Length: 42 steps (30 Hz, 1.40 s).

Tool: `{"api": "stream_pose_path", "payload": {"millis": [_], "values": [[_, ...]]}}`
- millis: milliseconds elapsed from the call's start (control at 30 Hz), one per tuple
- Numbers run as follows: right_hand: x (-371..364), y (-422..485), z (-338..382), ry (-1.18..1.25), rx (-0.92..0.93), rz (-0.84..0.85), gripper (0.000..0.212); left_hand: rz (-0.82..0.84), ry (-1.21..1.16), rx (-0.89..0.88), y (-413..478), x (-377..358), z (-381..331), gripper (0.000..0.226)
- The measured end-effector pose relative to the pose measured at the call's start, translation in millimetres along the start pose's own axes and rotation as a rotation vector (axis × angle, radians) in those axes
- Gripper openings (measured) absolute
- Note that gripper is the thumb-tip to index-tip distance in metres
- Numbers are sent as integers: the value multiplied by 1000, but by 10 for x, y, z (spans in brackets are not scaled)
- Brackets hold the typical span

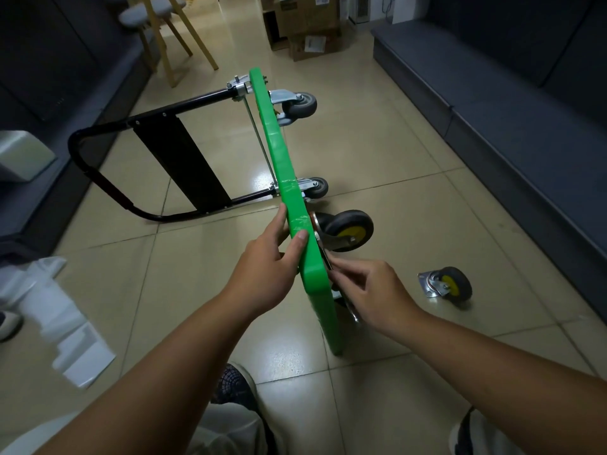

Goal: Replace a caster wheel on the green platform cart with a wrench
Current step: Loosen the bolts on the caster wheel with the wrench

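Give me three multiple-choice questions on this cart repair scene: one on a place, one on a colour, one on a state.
1. Where is the loose caster? A on the floor, B on a stool, C on a box.
2. Its hub colour? A red, B yellow, C white.
3. How is the green deck positioned? A flat on its wheels, B upside down, C standing on edge.
Answers: A, it lies on the tiles right of the deck; B, the hub shows yellow; C, the left hand grips its upper edge, wheels pointing sideways.

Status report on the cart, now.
Left hand grips green plastic cart deck, tipped on edge. Right hand pinches slim metal wrench by black yellow-hubbed caster. Second loose caster aside on tiled floor.
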State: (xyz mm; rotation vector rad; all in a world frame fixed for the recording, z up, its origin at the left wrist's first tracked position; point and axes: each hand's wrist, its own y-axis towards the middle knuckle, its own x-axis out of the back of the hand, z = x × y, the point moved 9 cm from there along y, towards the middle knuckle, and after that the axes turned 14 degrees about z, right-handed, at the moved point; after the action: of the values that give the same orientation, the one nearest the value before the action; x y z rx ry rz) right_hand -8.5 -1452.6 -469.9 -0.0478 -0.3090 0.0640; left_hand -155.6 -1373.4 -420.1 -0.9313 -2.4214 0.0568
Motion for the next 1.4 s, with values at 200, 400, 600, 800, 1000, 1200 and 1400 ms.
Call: {"api": "stream_pose_path", "payload": {"millis": [200, 400, 600, 800, 1000, 1200, 1400], "values": [[-95, 38, -90, -136, 58, -89, 47, 9, -18, 8, -24, 6, -15, 69], [-106, -204, -232, -254, -18, 4, 41, 36, 29, -1, -45, 10, -57, 69], [226, -344, -79, -103, -306, -42, 22, 49, 9, 6, -40, 4, -78, 85], [408, -126, 477, 320, -617, 61, 12, 42, -54, -13, -60, 51, -20, 90], [253, 152, 742, 338, -695, 297, 15, 17, 15, -27, -90, 89, -54, 65], [156, 237, 787, 237, -714, 389, 28, 16, 31, -33, -84, 98, -30, 65], [133, 306, 836, 184, -710, 502, 38, 13, 27, -29, -59, 104, -5, 66]]}}
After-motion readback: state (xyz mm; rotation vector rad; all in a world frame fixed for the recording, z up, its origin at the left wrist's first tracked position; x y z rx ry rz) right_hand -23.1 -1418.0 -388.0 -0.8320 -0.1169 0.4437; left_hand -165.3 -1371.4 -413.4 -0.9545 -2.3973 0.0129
